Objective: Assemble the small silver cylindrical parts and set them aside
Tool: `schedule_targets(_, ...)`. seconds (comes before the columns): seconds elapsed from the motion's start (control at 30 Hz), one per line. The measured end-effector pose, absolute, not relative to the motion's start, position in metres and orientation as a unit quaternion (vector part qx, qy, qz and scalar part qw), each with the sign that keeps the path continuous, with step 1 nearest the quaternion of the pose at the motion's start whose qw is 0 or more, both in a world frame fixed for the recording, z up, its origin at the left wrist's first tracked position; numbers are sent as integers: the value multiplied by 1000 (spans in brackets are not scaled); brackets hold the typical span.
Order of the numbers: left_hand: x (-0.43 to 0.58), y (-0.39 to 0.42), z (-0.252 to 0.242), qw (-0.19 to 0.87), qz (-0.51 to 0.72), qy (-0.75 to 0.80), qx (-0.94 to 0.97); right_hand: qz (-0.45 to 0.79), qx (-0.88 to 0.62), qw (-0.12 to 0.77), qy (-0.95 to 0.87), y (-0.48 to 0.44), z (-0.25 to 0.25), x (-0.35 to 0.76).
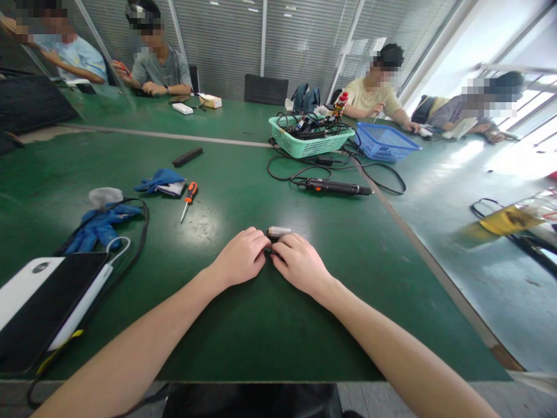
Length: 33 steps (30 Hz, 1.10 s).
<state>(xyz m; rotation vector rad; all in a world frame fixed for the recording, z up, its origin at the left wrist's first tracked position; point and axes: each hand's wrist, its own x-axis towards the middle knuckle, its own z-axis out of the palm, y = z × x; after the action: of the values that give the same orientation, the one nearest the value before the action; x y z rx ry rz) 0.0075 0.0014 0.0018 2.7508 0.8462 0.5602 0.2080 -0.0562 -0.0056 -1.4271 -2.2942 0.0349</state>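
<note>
Both my hands meet over the green table (243, 325), near the middle of the view. My left hand (244, 255) is closed, its fingers curled around a small dark part that is mostly hidden. My right hand (300, 262) is closed too, its fingertips against the same dark part. Just beyond the fingertips lies a short silvery cylinder (279, 231) with a dark end. An orange and black screwdriver (188, 200) lies beyond my left hand. A black electric screwdriver (337, 187) with a cable rests farther back, beyond my right hand.
Blue gloves (102, 226), a phone (52, 307) and a white power bank sit at left. A dark bar (187, 157) lies farther back. A green basket (311, 145) of cables and a blue basket (385, 142) stand at the back right. Several people sit around the table.
</note>
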Motion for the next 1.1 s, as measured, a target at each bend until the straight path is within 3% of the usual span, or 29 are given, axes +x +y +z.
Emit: schedule_targets(1.1, 9, 1, 3, 104, 204, 284, 931, 26, -488, 236, -840, -53, -7, 209)
